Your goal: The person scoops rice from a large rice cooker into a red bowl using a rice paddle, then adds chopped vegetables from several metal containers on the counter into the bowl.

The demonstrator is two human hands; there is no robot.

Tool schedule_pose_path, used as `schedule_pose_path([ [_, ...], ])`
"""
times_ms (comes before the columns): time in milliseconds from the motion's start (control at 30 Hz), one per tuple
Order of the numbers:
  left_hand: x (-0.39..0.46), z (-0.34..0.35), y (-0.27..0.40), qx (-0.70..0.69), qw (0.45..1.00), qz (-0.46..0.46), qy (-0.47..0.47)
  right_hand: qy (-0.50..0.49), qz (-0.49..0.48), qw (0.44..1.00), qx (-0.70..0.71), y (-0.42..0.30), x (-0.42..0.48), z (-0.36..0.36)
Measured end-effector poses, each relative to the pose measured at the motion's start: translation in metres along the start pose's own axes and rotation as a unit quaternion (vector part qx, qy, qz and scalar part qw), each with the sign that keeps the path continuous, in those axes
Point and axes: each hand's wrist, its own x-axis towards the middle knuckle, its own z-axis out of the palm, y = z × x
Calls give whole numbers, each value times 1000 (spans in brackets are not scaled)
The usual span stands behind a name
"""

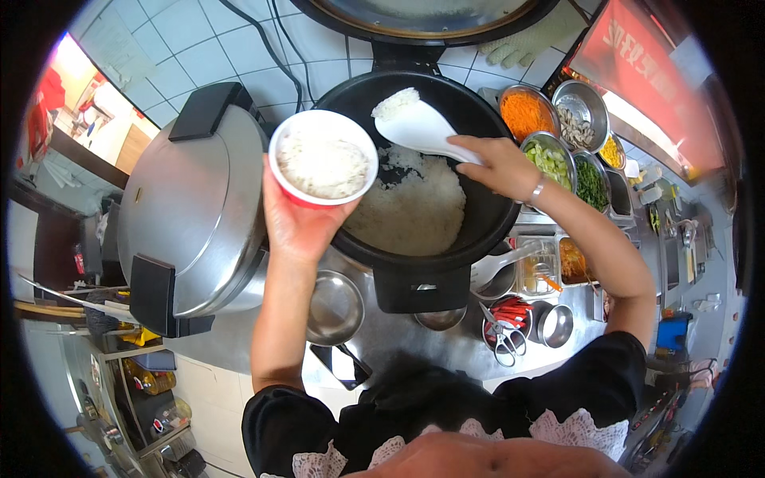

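Note:
My left hand [302,230] holds a white-rimmed red bowl [323,202] from beneath, over the left rim of a large open rice cooker [487,221]. Cooked white rice [326,164] fills much of the bowl. My right hand [502,167] grips the handle of a white rice paddle [418,128] above the cooker's pot. A clump of rice [396,104] sits on the paddle's tip, apart from the bowl. More rice [412,209] lies in the dark pot, mostly towards the near side, with bare patches of pot showing behind it.
A second cooker with a shut steel lid [179,197] stands at left. Bowls of shredded carrot [526,115], sliced green vegetable [547,161] and chopped greens [590,182] sit at right. Scissors [505,340] rest on a container of red packets [511,312]. A phone [340,364] lies at the counter's front edge.

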Motion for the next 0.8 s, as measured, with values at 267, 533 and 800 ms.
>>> schedule_pose_path([
  [267, 18, 10, -34, -15, 998, -56, -18, 49, -107, 973, -197, -68, -23, -73],
  [533, 21, 17, -44, -19, 995, -82, -46, 95, -130, 972, -172, -44, -41, -96],
  [800, 22, 23, -48, -26, 996, -72, -54, -18, -112, 993, -13, -72, -52, -68],
])
